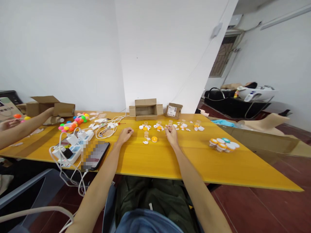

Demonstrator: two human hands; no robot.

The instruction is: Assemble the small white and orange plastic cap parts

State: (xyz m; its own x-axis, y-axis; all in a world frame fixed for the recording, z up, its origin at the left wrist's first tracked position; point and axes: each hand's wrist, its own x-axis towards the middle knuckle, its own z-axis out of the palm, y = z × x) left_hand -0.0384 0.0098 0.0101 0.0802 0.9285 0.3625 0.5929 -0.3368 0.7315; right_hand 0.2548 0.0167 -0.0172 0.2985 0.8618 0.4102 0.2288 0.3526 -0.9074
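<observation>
My left hand [125, 135] is over the table with its fingers curled together; anything between them is too small to make out. To its right stand a small clear jar [146, 134], an orange-and-white lid [154, 139] and a few small white pieces with dark marks [145, 142]. My right hand [171, 133] has its fingertips pinched together, close to a row of loose pieces. What it grips, if anything, cannot be made out. Behind the hands, several clear jars lie among white pieces and lids, including an orange lid [159, 128].
Filled jars with orange, white and teal lids [222, 144] cluster at the right. Open cardboard boxes [146, 111] stand against the wall. At left are a power strip [79, 147] with cables, a phone [98, 156], colourful balls [73, 124] and another person's arm [29, 127].
</observation>
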